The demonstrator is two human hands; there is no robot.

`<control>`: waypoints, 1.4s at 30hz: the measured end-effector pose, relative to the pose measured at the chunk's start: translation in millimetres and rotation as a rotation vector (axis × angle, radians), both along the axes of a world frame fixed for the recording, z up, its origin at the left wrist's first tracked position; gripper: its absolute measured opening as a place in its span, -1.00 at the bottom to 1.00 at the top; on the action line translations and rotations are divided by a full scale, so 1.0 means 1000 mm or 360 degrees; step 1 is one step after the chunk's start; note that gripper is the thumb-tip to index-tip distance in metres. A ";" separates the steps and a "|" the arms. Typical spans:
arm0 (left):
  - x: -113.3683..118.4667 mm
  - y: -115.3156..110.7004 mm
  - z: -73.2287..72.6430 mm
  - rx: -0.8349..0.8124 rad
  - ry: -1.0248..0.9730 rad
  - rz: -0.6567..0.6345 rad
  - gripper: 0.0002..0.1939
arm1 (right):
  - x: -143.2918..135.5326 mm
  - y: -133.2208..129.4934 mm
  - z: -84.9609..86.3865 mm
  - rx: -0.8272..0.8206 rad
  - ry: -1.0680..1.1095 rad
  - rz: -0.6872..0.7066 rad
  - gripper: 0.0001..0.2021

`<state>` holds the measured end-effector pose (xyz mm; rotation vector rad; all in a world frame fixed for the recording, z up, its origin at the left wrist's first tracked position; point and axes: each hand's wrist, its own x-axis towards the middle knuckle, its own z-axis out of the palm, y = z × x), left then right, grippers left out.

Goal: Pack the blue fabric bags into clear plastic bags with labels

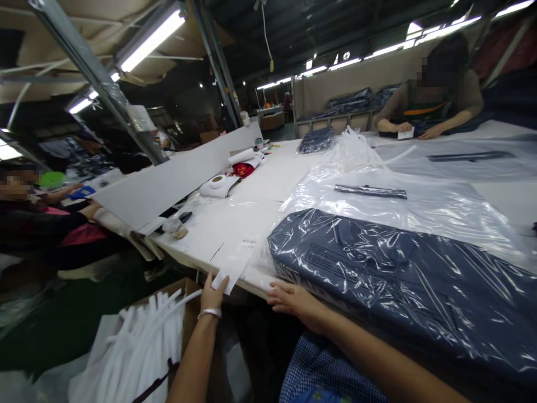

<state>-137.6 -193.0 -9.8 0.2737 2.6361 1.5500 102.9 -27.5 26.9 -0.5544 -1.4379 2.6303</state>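
At the table's near edge, my left hand (213, 294) pinches the end of a white paper label strip (235, 263), which stretches back across the tabletop. A silver bangle circles that wrist. My right hand (296, 302) lies to the right with fingers stretched out, at the table edge just beside a dark blue garment in a clear plastic bag (377, 268). Nothing shows in its fingers. Beneath the bagged garment lie clear plastic bags (444, 210) with a dark printed strip (370, 192) on them.
A box of white foam tubes (142, 341) stands low at left. On the white table (289, 168) are a roll of labels (218, 186), a red item (243, 170) and white strips (354, 148). A co-worker (436, 101) sits across; another person (42, 218) is at left.
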 end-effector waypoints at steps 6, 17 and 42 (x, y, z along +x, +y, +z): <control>0.113 -0.037 0.012 0.0465 -0.0383 0.0060 -0.11 | -0.060 -0.037 -0.027 -0.0390 0.0006 -0.0150 -0.52; 0.184 -0.074 0.036 0.0012 0.0076 0.0121 -0.20 | -0.038 -0.061 -0.046 0.0011 0.0102 -0.0392 -0.65; 0.174 -0.011 0.062 -0.0216 0.0609 -0.0675 -0.61 | 0.018 -0.058 -0.019 0.1213 0.0396 -0.0378 -0.76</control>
